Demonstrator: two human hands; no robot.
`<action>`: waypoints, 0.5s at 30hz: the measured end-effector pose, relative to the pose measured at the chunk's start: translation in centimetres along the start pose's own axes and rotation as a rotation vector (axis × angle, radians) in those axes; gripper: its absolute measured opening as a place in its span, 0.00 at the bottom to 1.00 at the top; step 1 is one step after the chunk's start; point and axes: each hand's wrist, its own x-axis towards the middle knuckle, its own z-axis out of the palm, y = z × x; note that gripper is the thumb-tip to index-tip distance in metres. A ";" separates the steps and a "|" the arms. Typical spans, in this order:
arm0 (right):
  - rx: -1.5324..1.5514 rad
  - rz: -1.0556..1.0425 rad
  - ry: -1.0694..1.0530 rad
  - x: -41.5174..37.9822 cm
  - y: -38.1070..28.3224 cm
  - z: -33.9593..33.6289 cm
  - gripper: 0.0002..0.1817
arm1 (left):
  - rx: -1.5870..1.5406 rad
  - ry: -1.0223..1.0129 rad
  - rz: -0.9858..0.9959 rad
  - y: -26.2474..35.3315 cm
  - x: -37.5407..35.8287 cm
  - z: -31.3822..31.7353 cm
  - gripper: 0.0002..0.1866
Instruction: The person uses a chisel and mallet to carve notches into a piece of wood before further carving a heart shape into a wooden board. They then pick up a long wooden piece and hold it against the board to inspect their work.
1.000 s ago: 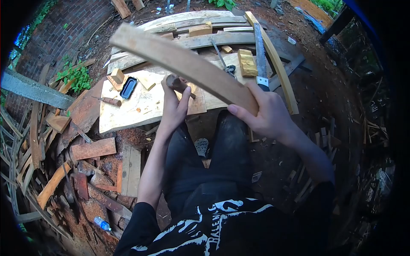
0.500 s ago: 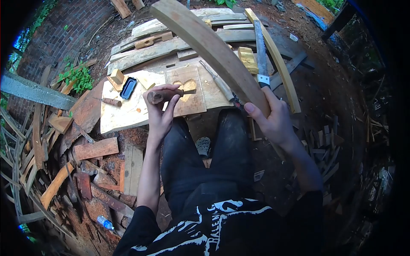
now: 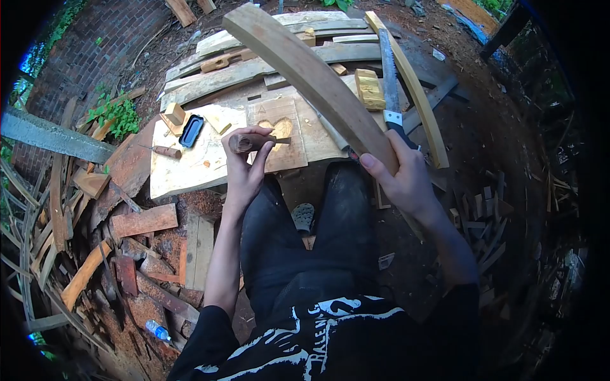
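Note:
My left hand (image 3: pixel 246 171) is closed round the wooden handle of a chisel (image 3: pixel 244 143), whose short blade points right over the workbench. Just behind the blade lies a flat board (image 3: pixel 286 151) with a heart-shaped hollow (image 3: pixel 279 127) carved into it. My right hand (image 3: pixel 410 178) grips the lower end of a long squared wooden bar (image 3: pixel 311 79). The bar slants up and left, above the bench, and hides part of a thin tool (image 3: pixel 330 132) lying there. A handsaw (image 3: pixel 389 76) rests beyond my right hand, its dark handle partly covered by it.
The workbench (image 3: pixel 184 184) carries a blue-black tray (image 3: pixel 190 131), a second wooden-handled tool (image 3: pixel 166 152), wood blocks (image 3: pixel 369 89) and long planks (image 3: pixel 222 81). Scrap wood (image 3: pixel 145 220) covers the ground at left, with a plastic bottle (image 3: pixel 157 329) among it. More offcuts (image 3: pixel 483 219) lie at right.
My left hand has shifted slightly right and down with the chisel. The bar in my right hand has dipped and tilted a little, showing more of the blocks behind it.

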 end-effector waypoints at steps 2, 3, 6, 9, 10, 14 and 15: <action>0.003 0.026 -0.025 0.1 -0.3 0.0 0.32 | -0.007 -0.001 -0.008 0.0 0.0 -0.1 0.23; 0.003 0.027 -0.026 0.1 -0.2 0.1 0.32 | -0.014 -0.003 -0.016 0.0 0.0 -0.1 0.23; -0.004 0.011 -0.030 0.2 -0.1 0.3 0.33 | -0.012 0.004 -0.017 0.0 -0.1 0.0 0.23; -0.052 0.005 -0.043 0.3 -0.1 0.4 0.34 | 0.000 -0.004 -0.007 0.0 -0.1 -0.1 0.23; -0.043 -0.005 -0.033 0.3 -0.2 0.5 0.34 | -0.001 -0.003 -0.007 0.0 -0.1 -0.2 0.23; -0.071 -0.021 -0.030 0.6 -0.4 0.5 0.34 | 0.049 0.005 0.010 -0.1 -0.2 -0.1 0.24; -0.071 -0.022 -0.031 0.8 -0.6 0.4 0.34 | 0.062 0.007 0.020 -0.1 -0.3 0.0 0.24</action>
